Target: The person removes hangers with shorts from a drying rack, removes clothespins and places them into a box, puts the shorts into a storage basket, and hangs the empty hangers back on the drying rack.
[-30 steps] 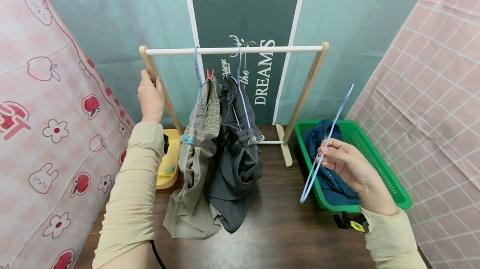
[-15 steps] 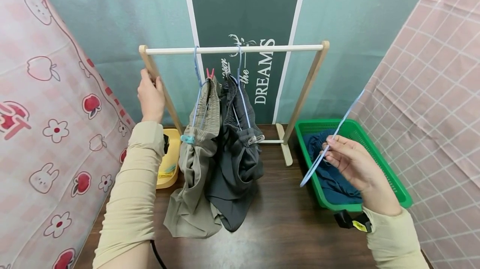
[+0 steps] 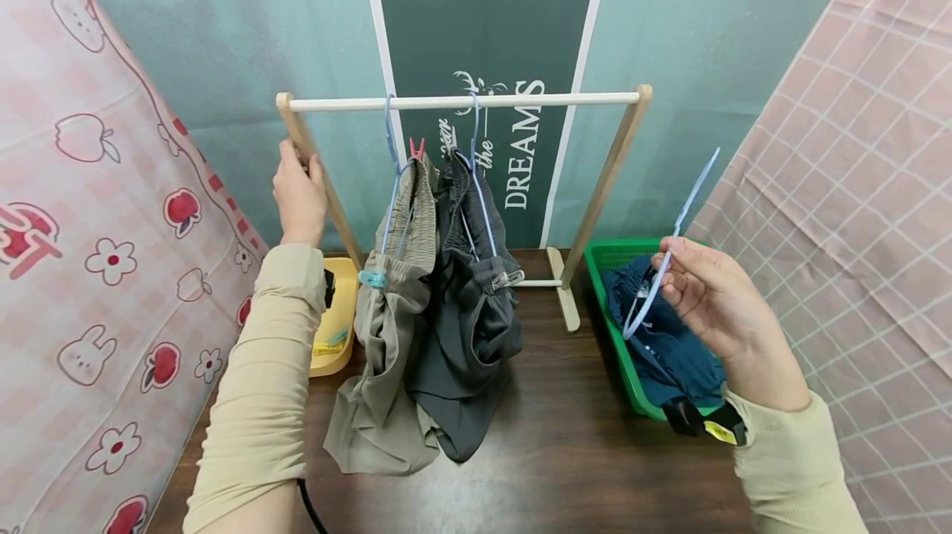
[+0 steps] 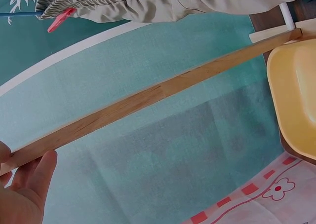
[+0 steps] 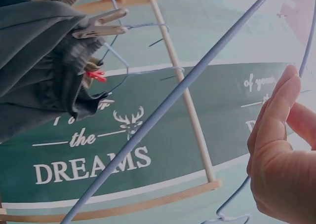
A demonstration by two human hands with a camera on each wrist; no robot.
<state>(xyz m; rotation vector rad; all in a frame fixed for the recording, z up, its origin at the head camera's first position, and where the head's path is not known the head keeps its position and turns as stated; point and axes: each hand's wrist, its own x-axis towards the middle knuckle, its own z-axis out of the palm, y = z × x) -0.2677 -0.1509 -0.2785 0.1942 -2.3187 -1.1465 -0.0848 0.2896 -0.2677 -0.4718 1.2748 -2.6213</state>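
One smooth, slender hanger (image 5: 170,104) in the right hand (image 3: 725,307)

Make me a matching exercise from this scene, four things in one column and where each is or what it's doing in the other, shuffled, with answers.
Things
1. Left hand
2. Right hand
3. Navy garment
4. Beige garment

Places and states
A. Lying in the green basket
B. Hanging below the white rail
C. Holding a blue hanger
D. Gripping a wooden post

Right pairs: 1-D, 2-C, 3-A, 4-B
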